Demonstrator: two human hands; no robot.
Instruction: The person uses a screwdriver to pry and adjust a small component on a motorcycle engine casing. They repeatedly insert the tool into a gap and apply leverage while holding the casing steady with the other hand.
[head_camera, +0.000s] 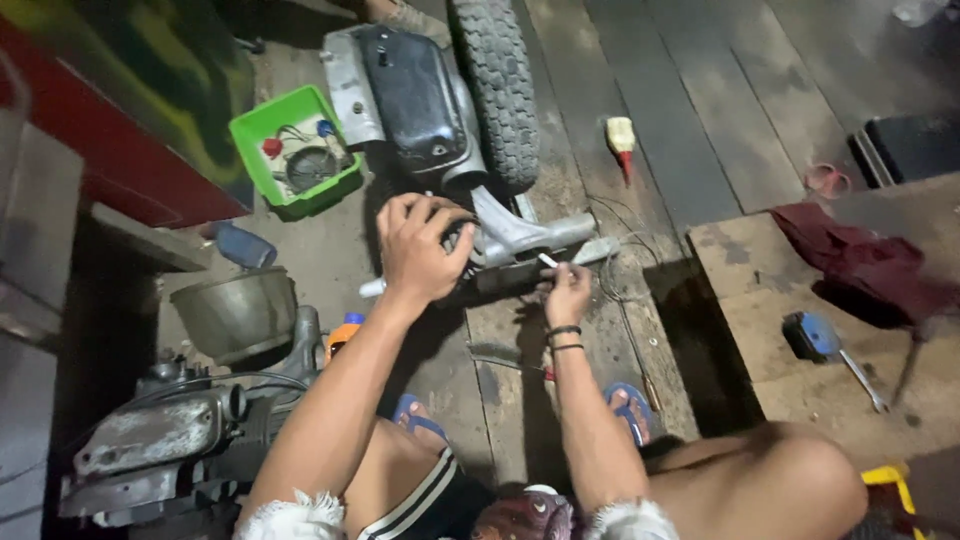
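Squatting over wooden plank floor (690, 120), I see left hand (418, 245) clamped, fingers curled, over dark end of grey metal swingarm (520, 235), which lies flat just below knobby tyre (497, 85). Right hand (567, 292) pinches small white stick-like piece (549, 260) between fingertips, touching swingarm underside; what piece is, I cannot tell. Green tray (262, 165) with small parts sits upper left, well apart. Engine casing (160, 435) lies beside left forearm. Blue-handled tool (825, 345) rests on raised board, right.

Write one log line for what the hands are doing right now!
left hand: gripping dark engine part | right hand: pinching small white piece | near: tyre, green tray, metal bowl
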